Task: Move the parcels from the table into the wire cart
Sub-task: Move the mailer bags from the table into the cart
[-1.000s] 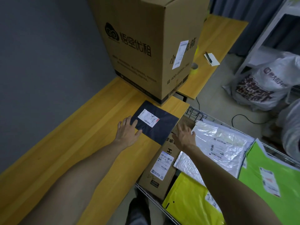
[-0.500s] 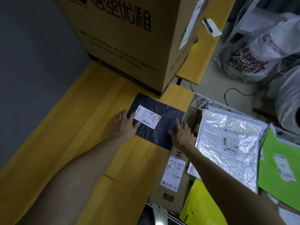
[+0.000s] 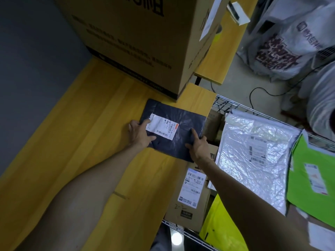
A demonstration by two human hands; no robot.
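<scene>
The yellow wooden worktop [image 3: 63, 160] fills the whole left side, and a tall brown shipping carton [image 3: 145, 42] printed in black stands at its far end. To the right, hard against the worktop's edge, is the wire cart [image 3: 228, 103], and it is well loaded. A crinkled silver bubble mailer [image 3: 253, 156] lies across the middle, a green mailer [image 3: 311, 178] is at the right and a yellow mailer [image 3: 221, 230] at the near end. A small cardboard parcel [image 3: 190, 198] with a white label is wedged in on the side next to the worktop. Beyond the cart, white printed sacks [image 3: 282, 49] slump on the floor.

The parcel in play is a flat dark grey poly mailer [image 3: 183, 122] — it lies on the worktop's far right corner, just in front of the carton, with its near right corner jutting past the edge over the cart. Whether its far edge touches the carton's foot I can't make out in this dim light.

The left hand [image 3: 138, 133] lies flat on the mailer's left edge, fingers straight and thumb pressed on the film. The right hand [image 3: 199, 145] has hold of the right edge — forefinger and thumb are laid on top, and the other fingers bend down over the side. Between the hands sits the mailer's white shipping label [image 3: 161, 128], with the left fingertips just touching its corner.
</scene>
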